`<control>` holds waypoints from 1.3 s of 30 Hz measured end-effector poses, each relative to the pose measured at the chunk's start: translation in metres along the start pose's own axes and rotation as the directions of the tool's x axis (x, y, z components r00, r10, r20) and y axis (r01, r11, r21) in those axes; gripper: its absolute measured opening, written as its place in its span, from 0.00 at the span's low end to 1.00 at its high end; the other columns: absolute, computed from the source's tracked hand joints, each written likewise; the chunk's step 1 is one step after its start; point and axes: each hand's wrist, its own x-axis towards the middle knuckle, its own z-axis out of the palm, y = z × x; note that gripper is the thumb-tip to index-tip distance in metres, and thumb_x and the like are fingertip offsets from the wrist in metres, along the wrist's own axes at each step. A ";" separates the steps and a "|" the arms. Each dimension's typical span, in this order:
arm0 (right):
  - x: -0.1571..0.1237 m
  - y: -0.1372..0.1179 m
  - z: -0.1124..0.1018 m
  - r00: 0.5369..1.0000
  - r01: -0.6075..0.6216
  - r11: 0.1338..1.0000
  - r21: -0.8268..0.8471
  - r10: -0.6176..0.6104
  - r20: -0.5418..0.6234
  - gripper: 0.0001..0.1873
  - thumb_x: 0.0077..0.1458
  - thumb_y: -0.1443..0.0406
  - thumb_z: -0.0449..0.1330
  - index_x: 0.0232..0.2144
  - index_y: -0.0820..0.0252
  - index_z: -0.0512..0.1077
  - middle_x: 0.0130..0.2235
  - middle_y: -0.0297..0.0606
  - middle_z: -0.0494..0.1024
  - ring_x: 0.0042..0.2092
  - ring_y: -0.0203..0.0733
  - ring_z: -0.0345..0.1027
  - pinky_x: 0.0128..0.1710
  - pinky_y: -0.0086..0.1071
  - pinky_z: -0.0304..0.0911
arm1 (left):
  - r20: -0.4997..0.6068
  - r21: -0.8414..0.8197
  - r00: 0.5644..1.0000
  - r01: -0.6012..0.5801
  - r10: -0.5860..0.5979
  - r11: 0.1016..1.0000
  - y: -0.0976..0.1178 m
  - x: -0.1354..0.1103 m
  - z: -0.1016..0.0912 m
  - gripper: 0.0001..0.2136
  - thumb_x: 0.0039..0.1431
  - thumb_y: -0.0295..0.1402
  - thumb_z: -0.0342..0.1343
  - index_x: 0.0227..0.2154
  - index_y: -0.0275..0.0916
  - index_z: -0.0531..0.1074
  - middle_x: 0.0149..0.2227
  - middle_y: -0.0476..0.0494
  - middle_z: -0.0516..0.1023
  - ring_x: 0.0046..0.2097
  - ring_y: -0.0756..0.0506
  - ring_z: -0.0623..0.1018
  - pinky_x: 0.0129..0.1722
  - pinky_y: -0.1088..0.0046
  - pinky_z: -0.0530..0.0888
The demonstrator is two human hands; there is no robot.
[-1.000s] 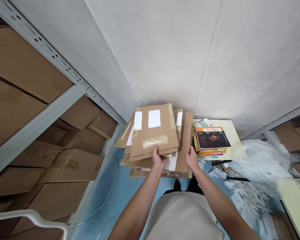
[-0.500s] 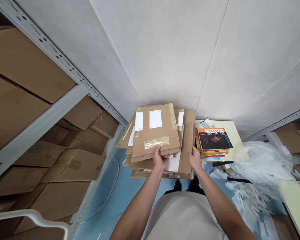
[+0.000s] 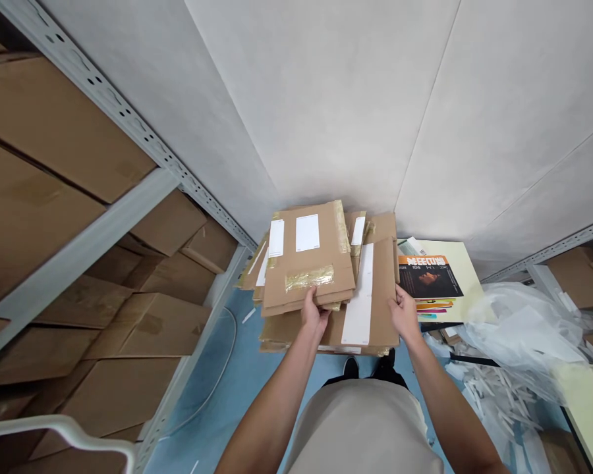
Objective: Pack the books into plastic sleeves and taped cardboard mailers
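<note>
My left hand (image 3: 315, 315) is closed on the near edge of the upper cardboard mailers (image 3: 309, 263), thumb on top, other fingers hidden underneath. These flat mailers carry white labels and strips of shiny tape. Beneath them lies a larger flat cardboard piece (image 3: 383, 283) with a long white label strip (image 3: 358, 296). Its right edge is pinched in my right hand (image 3: 404, 311), close to the magazine stack. More flattened cardboard (image 3: 277, 344) is piled below; what supports the pile is hidden.
A stack of magazines (image 3: 431, 276) sits on a pale yellow tabletop (image 3: 467, 263) to the right, beside crumpled clear plastic (image 3: 518, 322). Paper scraps (image 3: 504, 392) lie lower right. Shelving with cardboard boxes (image 3: 143, 329) stands left, a grey wall (image 3: 326, 99) ahead. A cable (image 3: 222, 375) crosses the blue floor.
My right hand has moved right, and the larger cardboard piece has slid right with it, baring more of its white strip. My left hand stays on the upper mailers.
</note>
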 end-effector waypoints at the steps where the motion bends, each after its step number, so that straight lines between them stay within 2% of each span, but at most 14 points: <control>1: 0.000 -0.006 -0.001 1.000 -0.010 0.999 0.037 0.010 0.006 0.23 0.48 0.62 0.60 0.48 0.58 0.74 0.45 0.40 0.82 0.47 0.49 0.76 0.50 0.43 0.69 | 0.009 0.000 1.000 -0.005 0.005 1.000 0.001 -0.001 0.001 0.05 0.52 0.32 0.60 0.33 0.39 0.73 0.30 0.47 0.75 0.31 0.47 0.75 0.30 0.73 0.73; 6: 0.003 -0.034 -0.007 0.997 -0.073 0.983 0.167 0.070 0.029 0.25 0.43 0.60 0.64 0.47 0.60 0.76 0.41 0.42 0.83 0.41 0.50 0.78 0.42 0.40 0.73 | 0.025 -0.013 0.999 -0.022 0.022 1.000 0.009 -0.001 0.008 0.08 0.51 0.33 0.61 0.35 0.40 0.73 0.30 0.47 0.75 0.32 0.47 0.76 0.30 0.72 0.75; 9: 0.005 -0.041 -0.013 0.995 -0.104 0.976 0.190 0.102 0.020 0.25 0.41 0.59 0.66 0.45 0.60 0.77 0.39 0.42 0.84 0.40 0.51 0.78 0.38 0.39 0.73 | 0.017 -0.020 1.000 -0.023 0.023 1.000 0.013 0.000 0.010 0.09 0.51 0.33 0.61 0.36 0.40 0.73 0.31 0.47 0.76 0.31 0.46 0.76 0.30 0.71 0.76; 19: -0.009 -0.026 -0.033 0.987 -0.156 0.963 0.219 0.163 -0.012 0.29 0.40 0.58 0.68 0.47 0.58 0.77 0.41 0.43 0.83 0.44 0.53 0.77 0.43 0.43 0.72 | -0.011 0.007 1.000 -0.026 0.026 1.000 0.010 0.006 0.005 0.07 0.51 0.30 0.62 0.34 0.40 0.72 0.31 0.48 0.75 0.32 0.48 0.75 0.32 0.73 0.76; 26: -0.024 -0.030 -0.044 0.979 -0.187 0.961 0.206 0.200 -0.043 0.32 0.40 0.57 0.69 0.51 0.57 0.75 0.44 0.44 0.82 0.45 0.54 0.77 0.43 0.44 0.72 | -0.040 0.017 0.999 -0.032 0.033 0.999 0.008 0.010 0.004 0.08 0.50 0.30 0.62 0.33 0.40 0.71 0.30 0.49 0.74 0.31 0.49 0.74 0.31 0.75 0.75; 30: -0.035 -0.048 -0.063 0.964 -0.222 0.958 0.182 0.243 -0.105 0.34 0.36 0.56 0.71 0.48 0.56 0.76 0.43 0.44 0.83 0.41 0.54 0.78 0.40 0.44 0.73 | -0.043 0.069 0.998 -0.033 0.036 0.997 0.008 0.011 0.006 0.08 0.51 0.30 0.62 0.34 0.39 0.70 0.29 0.49 0.74 0.29 0.50 0.74 0.29 0.74 0.75; 34: -0.053 -0.081 -0.086 0.954 -0.248 0.957 0.153 0.269 -0.132 0.33 0.37 0.55 0.72 0.48 0.55 0.76 0.42 0.43 0.83 0.40 0.52 0.78 0.39 0.41 0.74 | -0.065 0.141 0.996 -0.050 0.059 0.989 0.002 0.015 0.006 0.11 0.48 0.30 0.64 0.35 0.38 0.71 0.29 0.50 0.74 0.28 0.50 0.74 0.29 0.74 0.75; 39: -0.072 -0.117 -0.096 0.943 -0.246 0.955 0.164 0.275 -0.189 0.33 0.35 0.54 0.73 0.47 0.55 0.77 0.41 0.43 0.84 0.36 0.49 0.79 0.36 0.37 0.73 | -0.033 0.164 0.997 -0.063 0.069 0.985 -0.014 0.023 0.004 0.13 0.46 0.27 0.65 0.36 0.39 0.72 0.32 0.50 0.76 0.30 0.50 0.75 0.28 0.75 0.74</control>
